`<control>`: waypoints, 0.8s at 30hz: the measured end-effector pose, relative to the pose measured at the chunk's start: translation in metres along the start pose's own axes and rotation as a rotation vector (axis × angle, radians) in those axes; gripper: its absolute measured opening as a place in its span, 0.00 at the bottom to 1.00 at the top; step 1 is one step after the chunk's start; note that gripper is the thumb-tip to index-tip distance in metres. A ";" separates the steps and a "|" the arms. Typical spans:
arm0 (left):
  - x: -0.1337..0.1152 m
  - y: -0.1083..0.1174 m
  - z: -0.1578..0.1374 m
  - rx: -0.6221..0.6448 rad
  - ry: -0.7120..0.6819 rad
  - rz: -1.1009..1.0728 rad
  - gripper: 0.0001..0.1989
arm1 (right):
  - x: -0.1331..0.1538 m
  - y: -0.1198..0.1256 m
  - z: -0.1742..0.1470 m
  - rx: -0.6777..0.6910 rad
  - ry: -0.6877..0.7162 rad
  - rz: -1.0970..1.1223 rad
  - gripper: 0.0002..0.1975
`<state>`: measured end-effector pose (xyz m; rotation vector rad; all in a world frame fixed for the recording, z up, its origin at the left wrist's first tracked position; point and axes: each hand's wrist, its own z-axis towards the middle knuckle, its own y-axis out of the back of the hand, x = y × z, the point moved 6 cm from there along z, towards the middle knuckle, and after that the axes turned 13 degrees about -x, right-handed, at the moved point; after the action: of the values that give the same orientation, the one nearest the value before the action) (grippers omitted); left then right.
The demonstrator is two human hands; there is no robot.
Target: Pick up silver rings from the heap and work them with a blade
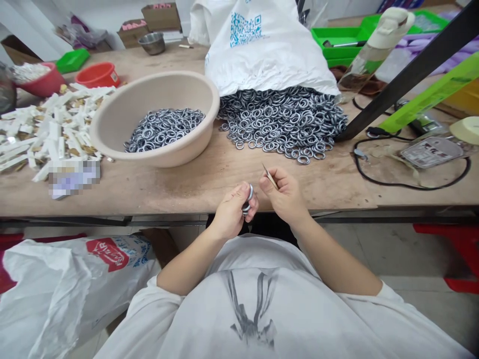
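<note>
My left hand (232, 212) is closed around a grey ring (250, 192), part of it hidden by the fingers; whether there is more than one ring I cannot tell. Just to its right, my right hand (286, 194) pinches a thin pointed tool with a light handle (272, 180), its dark tip (264, 166) pointing up and away from me. The two hands are close but apart, over the table's front edge. Beyond them a heap of grey rings (288, 122) spills from a white sack (269, 55). A beige basin (157, 82) at the left holds more such rings (168, 128).
White strips (56, 127) lie piled at the left, with a red bowl (98, 75) behind. A dark slanted post (404, 75), a clear bottle (374, 50) and a black cord (411, 187) are at the right. The wooden table (168, 189) ends near my waist; a white bag (75, 284) stands below left.
</note>
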<state>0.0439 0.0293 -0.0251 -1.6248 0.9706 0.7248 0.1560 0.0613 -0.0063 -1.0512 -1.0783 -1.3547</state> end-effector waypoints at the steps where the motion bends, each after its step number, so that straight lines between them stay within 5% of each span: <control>1: 0.000 0.000 0.000 0.009 0.018 -0.015 0.28 | 0.004 0.001 0.000 0.028 0.068 -0.060 0.26; 7: 0.005 0.006 0.001 -0.066 0.111 -0.104 0.27 | 0.025 -0.004 -0.015 0.215 0.386 -0.331 0.29; 24: 0.003 0.002 -0.003 0.002 0.090 -0.089 0.26 | 0.030 -0.004 -0.020 0.176 0.458 -0.303 0.26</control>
<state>0.0437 0.0255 -0.0282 -1.6991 0.9564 0.5947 0.1501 0.0362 0.0190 -0.4249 -1.0081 -1.6080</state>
